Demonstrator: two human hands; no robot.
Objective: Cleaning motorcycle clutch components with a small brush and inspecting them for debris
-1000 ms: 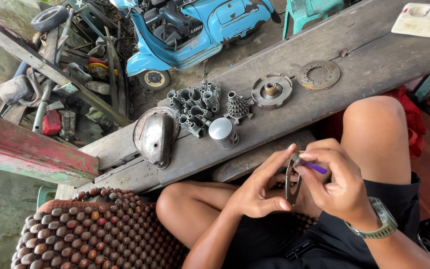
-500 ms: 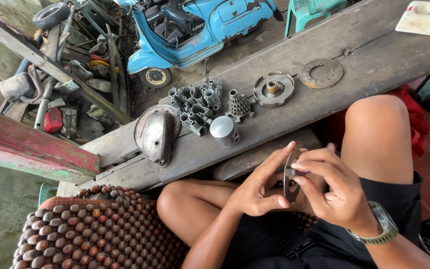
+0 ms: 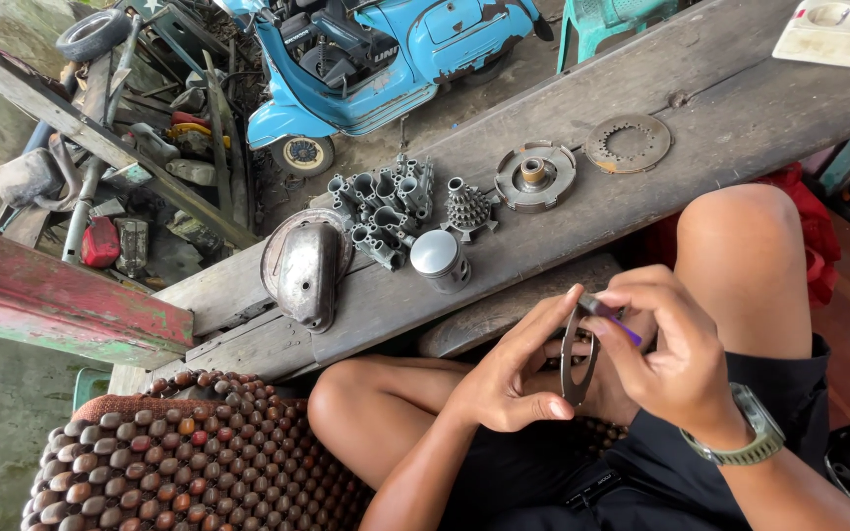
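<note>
Left hand: I see the left hand (image 3: 509, 379) curled, thumb and fingers (image 3: 543, 324) pinched on the thin metal ring (image 3: 577, 366), which stands on edge between both hands, over the lap.
Right hand: the right hand (image 3: 666, 359) has its fingertips (image 3: 607, 300) closed together on a small purple-tipped tool (image 3: 620, 323), held at the ring's upper rim; whether the tip touches the metal I cannot tell.
Ring position: just below the right fingertips, against the left thumb, in front of the raised knee (image 3: 745, 236).
Beyond the fingers: wooden plank bench (image 3: 740, 108) runs across; on it, nearest the left fingers, a shiny piston (image 3: 440, 258); past that a cluster of grey cast parts (image 3: 383, 211), a small studded gear piece (image 3: 469, 206), a round clutch hub (image 3: 533, 177) and a flat toothed disc (image 3: 628, 143).
Left of the fingers: a rounded metal cover (image 3: 305, 270) lies on the plank, well apart from the hands.
Below the left hand: a wooden beaded seat mat (image 3: 189, 457).
Obstruction: the knee stands between the right hand and the far end of the plank.
Edges: the plank's near edge lies just beyond the fingertips; bare wood between piston and hub.
Background: a blue scooter (image 3: 386, 59) past the bench.
</note>
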